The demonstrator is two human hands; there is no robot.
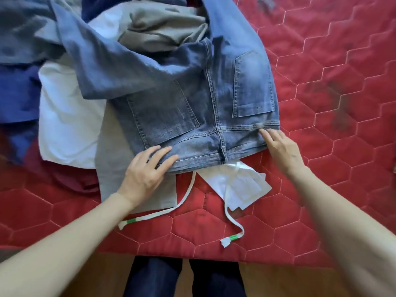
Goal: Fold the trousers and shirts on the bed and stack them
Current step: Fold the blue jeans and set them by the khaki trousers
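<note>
So you've got the jeans (192,99) laid back-pockets-up on the red quilted bed (332,82), waistband toward you near the edge. Your left hand (147,170) lies flat with fingers spread on the waistband's left corner, and your right hand (280,146) has its straight fingers touching the right corner. Neither grips anything. A white drawstring garment (233,185) pokes out underneath, and the pile of shirts (70,108) sits off to the left.
</note>
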